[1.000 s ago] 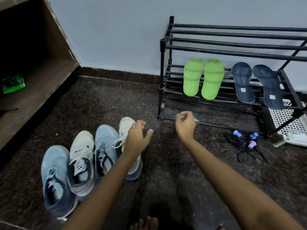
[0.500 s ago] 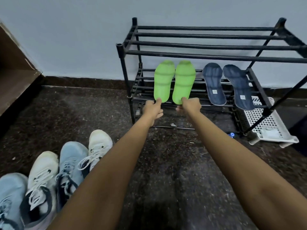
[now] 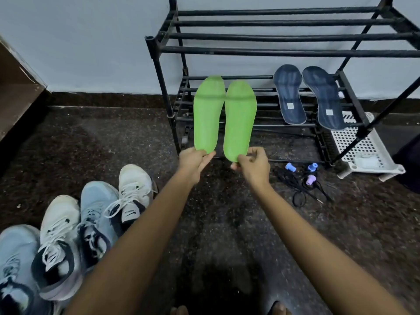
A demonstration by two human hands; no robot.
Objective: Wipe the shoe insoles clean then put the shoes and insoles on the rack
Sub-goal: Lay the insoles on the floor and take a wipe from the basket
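While both arms stretch out toward the rack [image 3: 272, 51], each grip is clamped on a green insole. The left grip [image 3: 195, 162] pinches the heel of the left green insole [image 3: 208, 114], and the right grip [image 3: 252, 165] pinches the heel of the right green insole [image 3: 239, 119]. The two insoles run side by side, almost touching along their inner edges. Their toes point away from the grips over the lower shelf, and their heels sit out in front of its front rail. From here I cannot tell whether the toes rest on the rails or hang just above them. Beyond the right grip and off to its right, the dark blue insoles [image 3: 289, 94] lie across that same shelf. Four shoes [image 3: 97, 212] stand in a row on the floor [image 3: 68, 144], below and to the left of the left grip, none of them on the rack. I see no cloth anywhere, so I take the step in hand to be the green pair at the lower shelf. Most likely it is being laid down, though lifting it off for a wipe would look much the same. If it is being laid down, the next move calls for sliding both heels forward past the front rail and lowering the insoles until they bridge several rails. Then both grips can let go without either insole tipping through a gap, and the shoes come after.
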